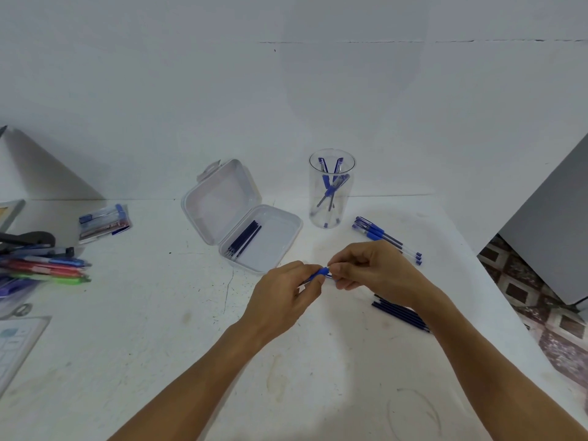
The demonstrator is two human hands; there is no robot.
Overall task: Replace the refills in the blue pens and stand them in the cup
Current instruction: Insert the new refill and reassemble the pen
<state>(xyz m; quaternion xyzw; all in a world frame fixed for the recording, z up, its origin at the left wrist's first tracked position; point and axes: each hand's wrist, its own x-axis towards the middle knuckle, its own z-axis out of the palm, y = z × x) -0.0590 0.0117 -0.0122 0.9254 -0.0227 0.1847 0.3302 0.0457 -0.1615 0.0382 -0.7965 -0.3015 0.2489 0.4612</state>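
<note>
Left hand [286, 292] and right hand [377, 275] pinch a mostly hidden blue pen [322, 272].

The white, stained table [159, 329] is carrying a clear cup [347, 211] standing upright at the far centre. An open plastic case [273, 246] is lying just to the left of it and a row of blue pens [386, 238] just to the right. A bundle of dark refills [397, 311] is lying nearer on the right, while a packet of pens [103, 222] and a cluster of coloured pens [47, 268] are lying at the far left.
</note>
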